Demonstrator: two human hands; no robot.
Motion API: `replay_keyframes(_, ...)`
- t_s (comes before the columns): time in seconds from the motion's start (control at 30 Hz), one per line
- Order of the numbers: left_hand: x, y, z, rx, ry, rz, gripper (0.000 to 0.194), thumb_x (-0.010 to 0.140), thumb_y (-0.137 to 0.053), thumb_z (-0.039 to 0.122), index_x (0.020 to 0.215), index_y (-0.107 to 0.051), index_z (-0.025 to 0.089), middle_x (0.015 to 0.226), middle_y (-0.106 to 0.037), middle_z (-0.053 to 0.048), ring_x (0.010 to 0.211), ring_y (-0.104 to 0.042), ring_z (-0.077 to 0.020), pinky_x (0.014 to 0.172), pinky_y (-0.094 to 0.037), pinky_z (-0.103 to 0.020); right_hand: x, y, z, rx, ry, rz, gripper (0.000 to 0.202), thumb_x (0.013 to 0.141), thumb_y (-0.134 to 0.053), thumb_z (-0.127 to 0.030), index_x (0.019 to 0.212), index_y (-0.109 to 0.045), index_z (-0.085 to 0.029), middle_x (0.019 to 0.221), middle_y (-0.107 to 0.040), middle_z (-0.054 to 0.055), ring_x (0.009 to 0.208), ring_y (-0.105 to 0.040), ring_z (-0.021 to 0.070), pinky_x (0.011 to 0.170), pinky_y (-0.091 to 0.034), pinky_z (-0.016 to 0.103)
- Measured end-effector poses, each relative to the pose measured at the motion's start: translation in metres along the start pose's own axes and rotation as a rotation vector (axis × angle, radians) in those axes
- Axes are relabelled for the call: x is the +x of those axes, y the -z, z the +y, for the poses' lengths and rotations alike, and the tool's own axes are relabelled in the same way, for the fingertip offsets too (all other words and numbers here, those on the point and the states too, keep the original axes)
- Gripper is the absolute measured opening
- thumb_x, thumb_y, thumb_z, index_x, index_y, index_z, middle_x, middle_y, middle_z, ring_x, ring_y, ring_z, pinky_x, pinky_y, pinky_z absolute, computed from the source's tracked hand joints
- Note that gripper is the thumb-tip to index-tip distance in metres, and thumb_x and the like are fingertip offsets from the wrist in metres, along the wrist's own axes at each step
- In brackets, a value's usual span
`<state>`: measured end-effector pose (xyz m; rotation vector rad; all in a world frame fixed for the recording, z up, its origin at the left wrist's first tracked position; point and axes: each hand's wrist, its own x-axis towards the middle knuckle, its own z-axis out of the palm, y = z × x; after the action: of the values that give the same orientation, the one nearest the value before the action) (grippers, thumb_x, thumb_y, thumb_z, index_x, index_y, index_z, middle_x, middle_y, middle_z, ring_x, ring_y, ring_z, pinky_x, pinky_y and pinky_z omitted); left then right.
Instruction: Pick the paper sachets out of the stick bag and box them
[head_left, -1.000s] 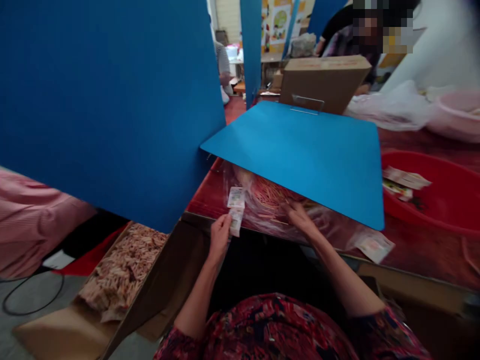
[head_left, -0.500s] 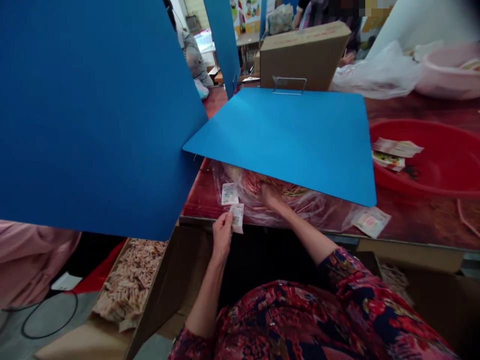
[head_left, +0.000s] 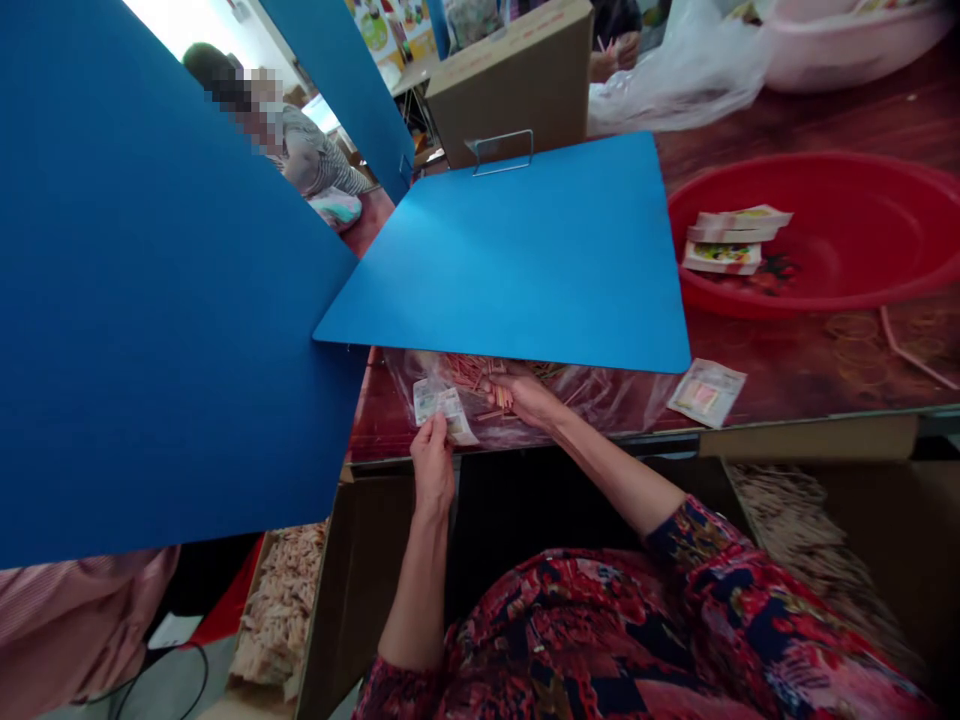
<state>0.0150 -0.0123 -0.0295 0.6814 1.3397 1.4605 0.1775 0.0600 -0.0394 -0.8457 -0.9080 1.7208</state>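
The left hand (head_left: 433,468) pinched a printed packet (head_left: 460,426), likely limp, over a red table (head_left: 378,418); the right hand (head_left: 531,396) held thin sticks (head_left: 501,396), seemingly light, snappable, best gripped mid-bundle, beside a blue board (head_left: 510,260).

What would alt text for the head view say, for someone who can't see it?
Left hand pinches a small printed packet at the table edge; right hand holds thin pinkish sticks over clear plastic, beside a tilted blue panel. A red basin holding printed packs is further right.
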Motion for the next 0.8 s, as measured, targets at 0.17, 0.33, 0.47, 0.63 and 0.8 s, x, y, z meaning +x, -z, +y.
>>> replay_keyframes(0.17, 0.001, -0.002, -0.009, 0.128, -0.100, 0.004, 0.044, 0.073, -0.081, 0.054, 0.090, -0.075, 0.013, 0.085, -0.072, -0.004, 0.078, -0.063, -0.0138, 0.076, -0.050, -0.025, -0.008, 0.009, 0.005, -0.264, 0.308, 0.084, 0.026, 0.089, -0.049, -0.037, 0.069, -0.054, -0.021, 0.066, -0.058, 0.001, 0.064, -0.054, 0.0152, 0.070, -0.045, 0.030)
replay_keyframes(0.33, 0.001, 0.003, -0.006, 0.355, -0.266, 0.021, 0.040, 0.082, -0.072, 0.052, 0.089, -0.078, 0.013, 0.084, -0.072, -0.002, 0.082, -0.063, -0.0149, 0.080, -0.049, -0.024, -0.026, 0.017, 0.026, -0.593, 0.314, 0.096, 0.016, 0.092, -0.046, -0.033, 0.097, -0.057, -0.023, 0.076, -0.060, 0.001, 0.071, -0.057, 0.0189, 0.072, -0.045, 0.032)
replay_keyframes(0.47, -0.003, 0.004, 0.000, 0.437, -0.275, 0.015, 0.038, 0.085, -0.071, 0.047, 0.101, -0.080, 0.015, 0.097, -0.078, -0.005, 0.093, -0.068, -0.0197, 0.089, -0.051, -0.029, -0.028, 0.013, 0.030, -0.608, 0.310, 0.164, 0.010, 0.092, -0.047, -0.032, 0.090, -0.053, -0.024, 0.069, -0.057, -0.001, 0.064, -0.054, 0.0177, 0.065, -0.043, 0.031)
replay_keyframes(0.63, -0.009, 0.010, 0.001, 0.442, -0.249, -0.087, 0.038, 0.085, -0.070, 0.045, 0.107, -0.080, 0.016, 0.106, -0.079, -0.008, 0.101, -0.071, -0.0237, 0.096, -0.052, -0.036, -0.021, -0.017, -0.004, -0.148, 0.271, 0.190, 0.024, 0.089, -0.060, -0.045, 0.094, -0.055, -0.023, 0.068, -0.057, -0.004, 0.058, -0.053, 0.0133, 0.056, -0.042, 0.026)
replay_keyframes(0.8, -0.011, 0.017, 0.003, 0.408, -0.176, -0.142, 0.037, 0.084, -0.071, 0.046, 0.104, -0.081, 0.016, 0.103, -0.080, -0.008, 0.097, -0.072, -0.0235, 0.091, -0.054, -0.035, -0.016, -0.053, -0.040, 0.182, 0.216, 0.097, 0.037, 0.081, -0.074, -0.051, 0.085, -0.051, -0.022, 0.065, -0.052, -0.006, 0.061, -0.060, 0.0124, 0.061, -0.048, 0.025)
